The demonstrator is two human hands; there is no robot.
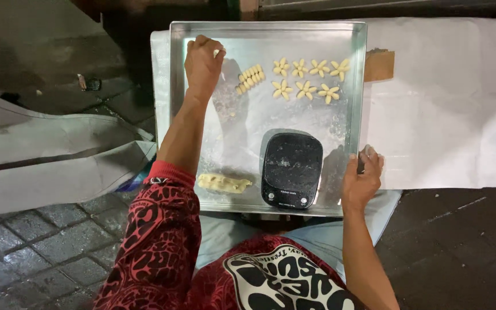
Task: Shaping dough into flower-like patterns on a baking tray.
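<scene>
Left hand [203, 62] over the far left of the metal tray [351, 80], fingers curled tight, pinching a small pale bit, apparently dough. Just beside it, a row of small dough pieces [250, 79]; further right, seven dough flowers [308, 79]. Right hand [361, 177] gripping the tray's near right rim, fingers bent. Black scale [291, 169] and dough lump [224, 183] at the near edge.

Outdoor street-side food prep spot, night. Ground: wet grey paving bricks [35, 241], dark pavement all round. Low work surface covered with white paper sheet [449, 109]. On it, metal baking tray [354, 74], floured, bearing flower-shaped dough pieces [308, 77], dough lump [223, 183], black digital kitchen scale [291, 170]. Grey tarp [47, 155] alongside. Looks like vendor's makeshift pastry station, not indoor kitchen.
</scene>
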